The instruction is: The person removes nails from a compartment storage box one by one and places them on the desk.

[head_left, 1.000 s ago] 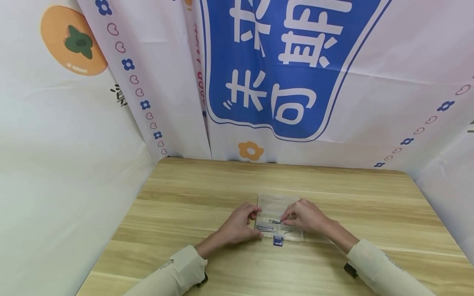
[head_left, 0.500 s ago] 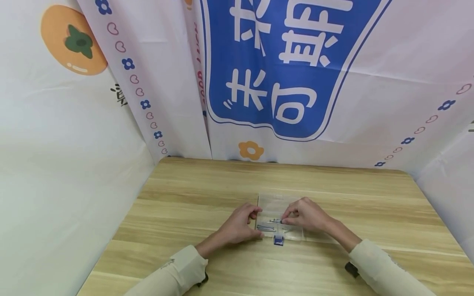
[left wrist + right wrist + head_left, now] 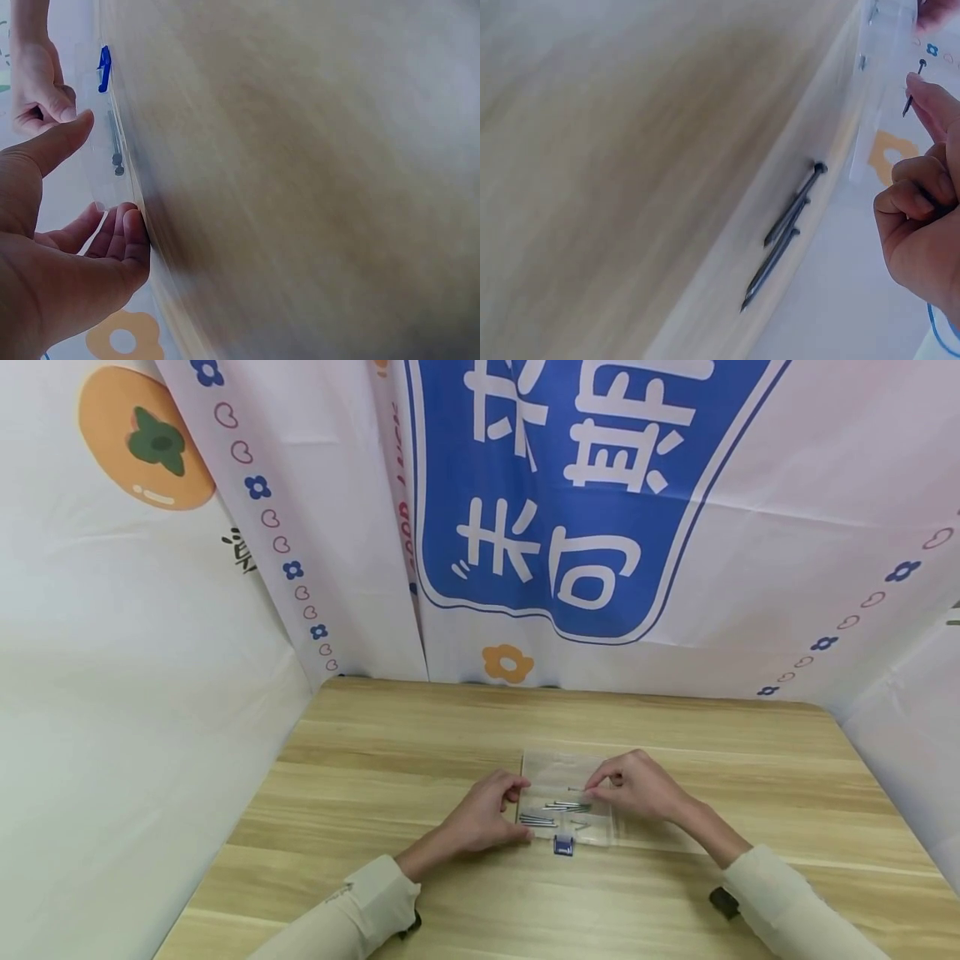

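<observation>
A clear plastic box [image 3: 558, 768] with a blue latch [image 3: 563, 846] lies open on the table. My left hand [image 3: 491, 814] holds its left side, thumb at the front corner and fingers further back; the left wrist view shows the thumb [image 3: 71, 135] and fingers around the box's end. Inside lie several nails [image 3: 537, 820] at front left, more nails [image 3: 567, 807] in the middle and a small one at right. Over the box's right part, my right hand [image 3: 637, 785] pinches a nail [image 3: 907, 105] between thumb and index finger. Its other fingers are curled, with something dark between them.
In the right wrist view, several loose nails [image 3: 784, 236] lie on the wooden table [image 3: 420, 735], near the right hand. A printed cloth [image 3: 360, 527] hangs behind and beside the table. Black straps [image 3: 723, 902] sit at the sleeves.
My right hand has moved up and to the right from the middle nails, now with a single nail pinched. More of the middle nails shows. The left hand stays at the box.
</observation>
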Demonstrator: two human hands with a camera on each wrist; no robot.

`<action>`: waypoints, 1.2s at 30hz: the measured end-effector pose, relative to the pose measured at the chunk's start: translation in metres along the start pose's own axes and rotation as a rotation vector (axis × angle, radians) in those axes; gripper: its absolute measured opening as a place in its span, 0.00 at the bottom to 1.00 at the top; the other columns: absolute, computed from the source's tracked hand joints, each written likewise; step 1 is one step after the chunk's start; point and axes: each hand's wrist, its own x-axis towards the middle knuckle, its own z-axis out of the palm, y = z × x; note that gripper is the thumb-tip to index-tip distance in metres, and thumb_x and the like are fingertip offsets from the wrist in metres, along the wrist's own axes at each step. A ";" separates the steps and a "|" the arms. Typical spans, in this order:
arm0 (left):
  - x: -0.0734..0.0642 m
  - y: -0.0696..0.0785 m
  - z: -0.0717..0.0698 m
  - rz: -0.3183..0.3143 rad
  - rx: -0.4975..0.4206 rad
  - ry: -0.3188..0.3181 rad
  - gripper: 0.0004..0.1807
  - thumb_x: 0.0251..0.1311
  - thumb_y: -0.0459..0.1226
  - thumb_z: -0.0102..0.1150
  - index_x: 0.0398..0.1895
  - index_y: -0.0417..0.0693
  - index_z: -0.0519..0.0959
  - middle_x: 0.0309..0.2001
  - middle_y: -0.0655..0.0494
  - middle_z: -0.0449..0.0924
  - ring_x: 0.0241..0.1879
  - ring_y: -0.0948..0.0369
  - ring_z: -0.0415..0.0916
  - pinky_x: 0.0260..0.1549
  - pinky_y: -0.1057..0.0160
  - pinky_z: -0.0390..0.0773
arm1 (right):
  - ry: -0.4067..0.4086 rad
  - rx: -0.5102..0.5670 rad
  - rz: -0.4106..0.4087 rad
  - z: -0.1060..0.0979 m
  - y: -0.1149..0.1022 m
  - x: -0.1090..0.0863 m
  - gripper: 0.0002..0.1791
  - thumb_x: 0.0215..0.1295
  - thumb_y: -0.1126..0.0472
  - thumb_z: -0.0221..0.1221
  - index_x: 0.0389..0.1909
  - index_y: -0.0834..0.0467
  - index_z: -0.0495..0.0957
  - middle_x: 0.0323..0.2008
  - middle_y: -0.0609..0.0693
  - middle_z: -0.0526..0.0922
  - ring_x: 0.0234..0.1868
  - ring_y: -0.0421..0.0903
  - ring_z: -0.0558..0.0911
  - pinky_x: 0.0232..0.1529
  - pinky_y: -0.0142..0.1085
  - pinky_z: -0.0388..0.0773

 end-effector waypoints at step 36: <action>-0.001 0.000 0.000 -0.021 -0.011 -0.008 0.39 0.53 0.40 0.84 0.68 0.42 0.78 0.56 0.53 0.78 0.55 0.56 0.76 0.49 0.67 0.76 | 0.164 -0.038 0.182 -0.044 0.052 -0.065 0.02 0.70 0.57 0.72 0.37 0.50 0.92 0.13 0.36 0.59 0.16 0.31 0.55 0.20 0.29 0.60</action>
